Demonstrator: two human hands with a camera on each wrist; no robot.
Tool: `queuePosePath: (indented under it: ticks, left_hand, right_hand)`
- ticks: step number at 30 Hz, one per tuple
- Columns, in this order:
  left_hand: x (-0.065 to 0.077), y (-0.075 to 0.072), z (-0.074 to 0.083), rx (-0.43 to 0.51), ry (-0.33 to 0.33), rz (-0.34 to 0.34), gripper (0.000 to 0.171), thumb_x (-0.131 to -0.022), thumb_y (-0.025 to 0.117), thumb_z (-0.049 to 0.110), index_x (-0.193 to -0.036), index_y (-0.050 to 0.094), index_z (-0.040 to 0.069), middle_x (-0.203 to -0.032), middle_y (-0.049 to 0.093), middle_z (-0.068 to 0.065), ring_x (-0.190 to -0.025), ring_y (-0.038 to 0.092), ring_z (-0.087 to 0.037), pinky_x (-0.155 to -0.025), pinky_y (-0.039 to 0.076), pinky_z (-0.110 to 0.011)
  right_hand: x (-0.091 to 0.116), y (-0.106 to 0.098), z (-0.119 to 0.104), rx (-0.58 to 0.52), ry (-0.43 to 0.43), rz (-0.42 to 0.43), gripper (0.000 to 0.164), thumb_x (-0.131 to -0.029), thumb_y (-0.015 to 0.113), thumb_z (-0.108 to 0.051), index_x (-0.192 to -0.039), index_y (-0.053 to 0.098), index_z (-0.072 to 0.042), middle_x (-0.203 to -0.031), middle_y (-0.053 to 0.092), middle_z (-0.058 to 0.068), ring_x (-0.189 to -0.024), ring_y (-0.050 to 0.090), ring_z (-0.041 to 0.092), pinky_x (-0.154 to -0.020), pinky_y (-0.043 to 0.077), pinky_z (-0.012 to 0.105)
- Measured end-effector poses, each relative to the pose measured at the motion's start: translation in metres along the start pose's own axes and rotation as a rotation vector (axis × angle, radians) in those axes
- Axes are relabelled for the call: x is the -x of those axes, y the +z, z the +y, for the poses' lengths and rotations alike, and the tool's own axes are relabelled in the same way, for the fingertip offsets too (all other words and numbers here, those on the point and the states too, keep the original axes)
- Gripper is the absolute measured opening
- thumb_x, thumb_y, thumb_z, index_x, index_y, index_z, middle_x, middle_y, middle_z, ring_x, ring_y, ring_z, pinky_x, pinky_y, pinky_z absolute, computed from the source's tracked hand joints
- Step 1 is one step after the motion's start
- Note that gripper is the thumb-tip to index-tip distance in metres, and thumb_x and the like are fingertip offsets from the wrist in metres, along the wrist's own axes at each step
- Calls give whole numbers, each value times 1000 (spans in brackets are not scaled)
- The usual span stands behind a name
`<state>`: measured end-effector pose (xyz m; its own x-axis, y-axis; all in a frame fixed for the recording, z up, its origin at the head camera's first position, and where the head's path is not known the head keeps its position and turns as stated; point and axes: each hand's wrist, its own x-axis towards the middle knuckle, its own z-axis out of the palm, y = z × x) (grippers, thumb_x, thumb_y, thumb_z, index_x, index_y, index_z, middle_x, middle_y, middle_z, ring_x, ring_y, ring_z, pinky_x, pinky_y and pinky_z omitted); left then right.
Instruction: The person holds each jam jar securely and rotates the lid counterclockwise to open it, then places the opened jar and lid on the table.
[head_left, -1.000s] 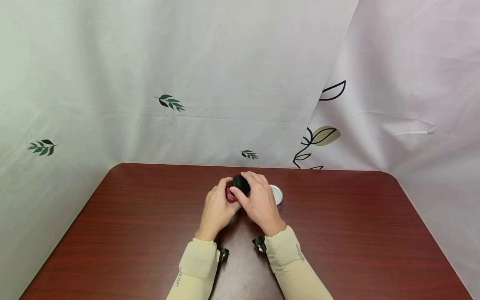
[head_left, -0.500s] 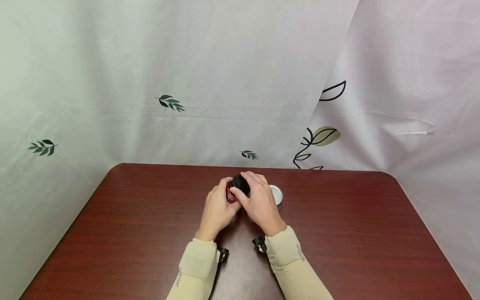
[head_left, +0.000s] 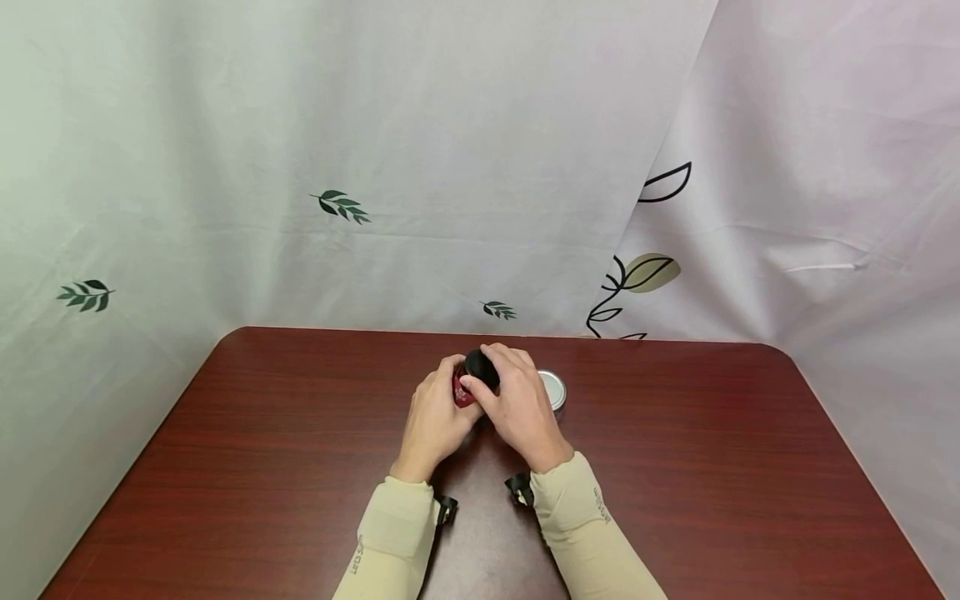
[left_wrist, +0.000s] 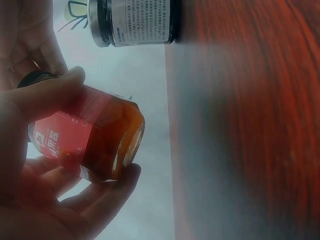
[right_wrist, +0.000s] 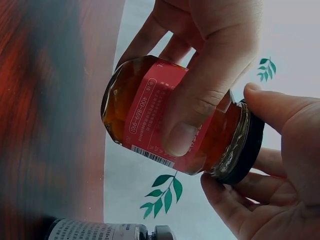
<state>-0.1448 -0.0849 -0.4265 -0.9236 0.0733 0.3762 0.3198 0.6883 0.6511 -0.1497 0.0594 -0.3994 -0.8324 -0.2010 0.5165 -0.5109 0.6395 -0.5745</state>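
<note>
My left hand [head_left: 433,423] grips a glass jar [right_wrist: 142,112] of amber-brown contents round its body, thumb across the red label [left_wrist: 65,132]. The jar is tilted, and in the right wrist view its base is turned away from the other hand. On its black lid [right_wrist: 251,150] the fingers and thumb of my right hand [head_left: 525,410] pinch the rim. The lid sits on the jar's mouth. In the head view the hands cover most of the jar, leaving the lid's top and a patch of red.
A second jar [left_wrist: 142,21] with a pale printed label and a silver-white lid [head_left: 553,388] stands on the reddish-brown table [head_left: 675,467], just right of my right hand. Behind the table's far edge hangs a white leaf-patterned cloth [head_left: 450,167].
</note>
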Motion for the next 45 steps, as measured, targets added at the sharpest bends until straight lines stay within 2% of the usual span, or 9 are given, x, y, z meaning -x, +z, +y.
queuePosePath:
  ticks: [21,45]
  left_hand:
    - [-1,0,0,-4,-4,-9,53,-82,81,19,-128,58,7,-112,69,-15,-99,66,-33,-85,53,-49]
    - [0,-3,-1,-6,5,-33,55,-82,81,20,-129,57,5,-113,69,-15,-100,66,-34,-86,53,-49]
  right_hand:
    - [0,-1,-1,32,-26,-19,47,-91,75,-22,-126,64,8,-121,68,15,-115,57,33,-101,45,42]
    - [1,-3,-2,35,-41,-56,47,-94,73,-22,-128,62,7,-124,65,15,-118,54,32,-101,46,43]
